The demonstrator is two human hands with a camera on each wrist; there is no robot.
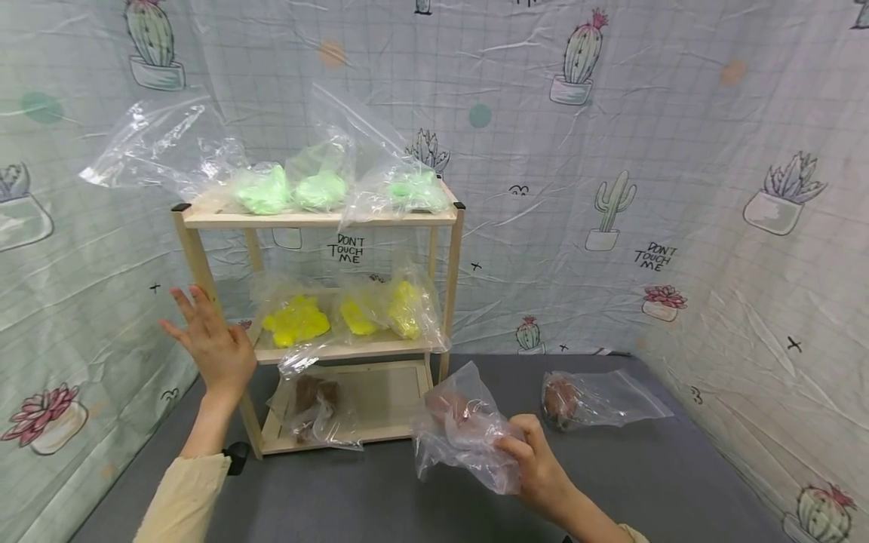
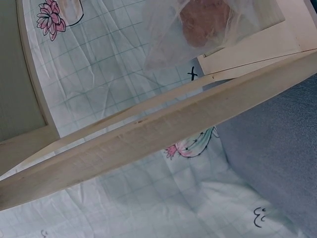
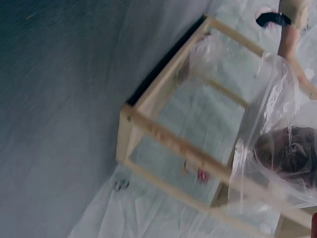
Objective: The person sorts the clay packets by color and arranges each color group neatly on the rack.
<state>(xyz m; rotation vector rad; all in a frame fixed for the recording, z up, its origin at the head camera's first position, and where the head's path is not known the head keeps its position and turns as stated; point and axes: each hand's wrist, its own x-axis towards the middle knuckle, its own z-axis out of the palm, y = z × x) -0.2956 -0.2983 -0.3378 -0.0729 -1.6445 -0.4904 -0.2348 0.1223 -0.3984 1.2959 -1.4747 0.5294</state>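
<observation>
My right hand [image 1: 543, 467] pinches a clear plastic bag [image 1: 468, 445] holding a brown lump [image 1: 449, 407], in front of the bottom tier's right end. The right wrist view shows this bag [image 3: 257, 134] beside the shelf frame. My left hand [image 1: 217, 347], fingers extended, is at the left front post of the wooden shelf [image 1: 319, 221]; whether it touches the post I cannot tell. The left wrist view shows the post [image 2: 148, 131] but not the hand. Another bagged brown lump [image 1: 317, 396] lies at the left of the bottom tier [image 1: 376, 388].
Bagged green lumps [image 1: 320, 190] sit on the top tier, and bagged yellow lumps [image 1: 296, 320] on the middle one. On the dark grey table [image 1: 353, 498], right of the shelf, lies a bagged brown lump [image 1: 562, 400]. A cactus-print cloth [image 1: 543, 249] surrounds the table.
</observation>
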